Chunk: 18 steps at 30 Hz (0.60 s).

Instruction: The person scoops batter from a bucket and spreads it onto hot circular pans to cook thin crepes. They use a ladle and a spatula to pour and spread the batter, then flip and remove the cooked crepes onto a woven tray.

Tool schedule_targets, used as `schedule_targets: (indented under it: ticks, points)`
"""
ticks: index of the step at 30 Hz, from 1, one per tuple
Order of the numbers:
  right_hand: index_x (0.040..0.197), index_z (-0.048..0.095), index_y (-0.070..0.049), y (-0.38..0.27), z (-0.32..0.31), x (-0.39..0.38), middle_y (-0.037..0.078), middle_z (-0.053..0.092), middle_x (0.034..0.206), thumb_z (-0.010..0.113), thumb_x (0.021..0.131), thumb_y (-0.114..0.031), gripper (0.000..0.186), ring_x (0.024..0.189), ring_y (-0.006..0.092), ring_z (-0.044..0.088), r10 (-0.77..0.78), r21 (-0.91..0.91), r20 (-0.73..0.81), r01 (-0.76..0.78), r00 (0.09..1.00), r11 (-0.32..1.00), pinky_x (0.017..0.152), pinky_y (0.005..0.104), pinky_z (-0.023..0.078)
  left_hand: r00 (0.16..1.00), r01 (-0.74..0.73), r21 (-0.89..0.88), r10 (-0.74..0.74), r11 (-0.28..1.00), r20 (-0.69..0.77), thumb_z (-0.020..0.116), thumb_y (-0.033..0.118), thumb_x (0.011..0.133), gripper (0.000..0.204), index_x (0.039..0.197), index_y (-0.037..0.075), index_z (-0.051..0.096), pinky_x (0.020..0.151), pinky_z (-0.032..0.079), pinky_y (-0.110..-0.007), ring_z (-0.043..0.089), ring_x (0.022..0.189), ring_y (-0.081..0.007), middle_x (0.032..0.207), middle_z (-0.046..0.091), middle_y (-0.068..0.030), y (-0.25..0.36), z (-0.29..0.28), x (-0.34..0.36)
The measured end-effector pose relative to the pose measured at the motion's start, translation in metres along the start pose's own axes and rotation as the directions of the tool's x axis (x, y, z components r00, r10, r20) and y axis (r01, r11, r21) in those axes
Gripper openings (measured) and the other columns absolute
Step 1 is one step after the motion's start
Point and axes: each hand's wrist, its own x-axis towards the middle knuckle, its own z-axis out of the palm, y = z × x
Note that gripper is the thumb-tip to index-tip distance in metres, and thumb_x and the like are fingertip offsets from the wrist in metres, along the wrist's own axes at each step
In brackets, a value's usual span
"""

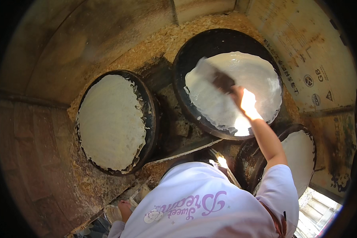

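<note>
My right hand (238, 95) is closed on the dark handle of a flat spreader (223, 81), whose pale blade is smeared by motion. The blade lies over a thin white batter sheet (250, 77) on a large black round griddle (194, 45). Batter covers most of that pan, with dark metal showing at the far left and along the rim. Bright sunlight falls on my wrist and on the near edge of the sheet. My left hand (125, 207) is low at the left, beside a pale container (114, 213); its fingers are too small and partly hidden to read.
On the left, a second griddle (152, 115) carries a pale sheet (111, 123) with ragged, lifting edges. A third griddle (246, 166) with a white sheet (299, 154) stands at the right, partly behind my arm. Flaky crumbs (162, 41) line the back; board walls (305, 51) surround the pans.
</note>
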Motion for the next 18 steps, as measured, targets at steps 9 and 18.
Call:
schedule_targets:
  ticks: [9, 18]
  points:
    - [0.109, 0.058, -0.007, 0.219, -0.004, -0.002, 0.007, 0.063, 0.091, 0.064, 0.077, -0.035, 0.043, 0.069, 0.0192, 0.06, 0.791, 0.645, 0.105, -0.647, 0.603, 0.407, 0.057, 0.0318, 0.046, 1.0, 0.028, -0.002, -0.028, 1.0, -0.004, 0.03, 0.037, 0.092, 0.043, 0.057, 0.015, 0.04, 0.046, 0.04, -0.027, 0.034, 0.041, -0.014, 0.049, 0.04, 0.0015, -0.01, 0.007, 0.002]
    - [0.106, 0.056, -0.013, -0.029, -0.002, -0.01, 0.014, 0.061, 0.092, 0.063, 0.074, -0.028, 0.036, 0.083, 0.0306, 0.06, -0.05, 0.193, 0.225, 0.005, 0.973, 0.981, 0.072, 0.0377, 0.048, 1.0, 0.015, -0.025, -0.016, 1.0, -0.026, 0.031, 0.036, 0.091, 0.042, 0.057, 0.015, 0.04, 0.046, 0.039, -0.027, 0.033, 0.041, -0.0138, 0.049, 0.04, 0.0017, -0.006, -0.005, 0.002]
